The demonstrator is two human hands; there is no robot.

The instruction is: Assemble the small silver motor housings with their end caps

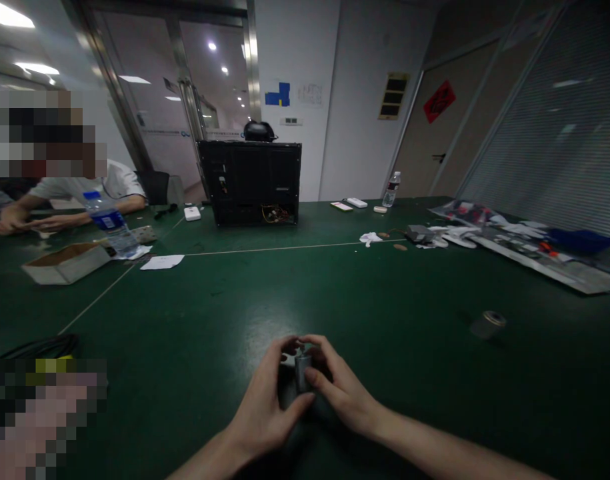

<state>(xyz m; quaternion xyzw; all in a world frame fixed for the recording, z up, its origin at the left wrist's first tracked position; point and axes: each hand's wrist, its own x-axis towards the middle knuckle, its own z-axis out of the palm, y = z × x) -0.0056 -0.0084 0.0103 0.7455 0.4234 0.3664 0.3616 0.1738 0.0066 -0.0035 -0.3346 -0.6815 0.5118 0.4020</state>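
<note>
A small grey metal cylinder (pixel 303 373) stands upright between my hands, low in the middle of the head view, with a thin part sticking up from its top. My left hand (pixel 272 397) curls around it from the left, fingertips at its top and thumb near its base. From the other side my right hand (pixel 337 383) grips it, the thumb pressed against its side and the fingers bent over the top. The fingertips partly hide the upper end. Farther right on the green table (pixel 385 293), a second metal cylinder (pixel 489 324) lies apart from both hands.
A black computer case (pixel 252 183) stands at the back. To the left are an open box (pixel 65 267), a water bottle (pixel 112 223), a paper sheet (pixel 162 262) and a seated person. Dark cable (pixel 39 347) lies at the near left; a cluttered tray (pixel 585 283) is at right.
</note>
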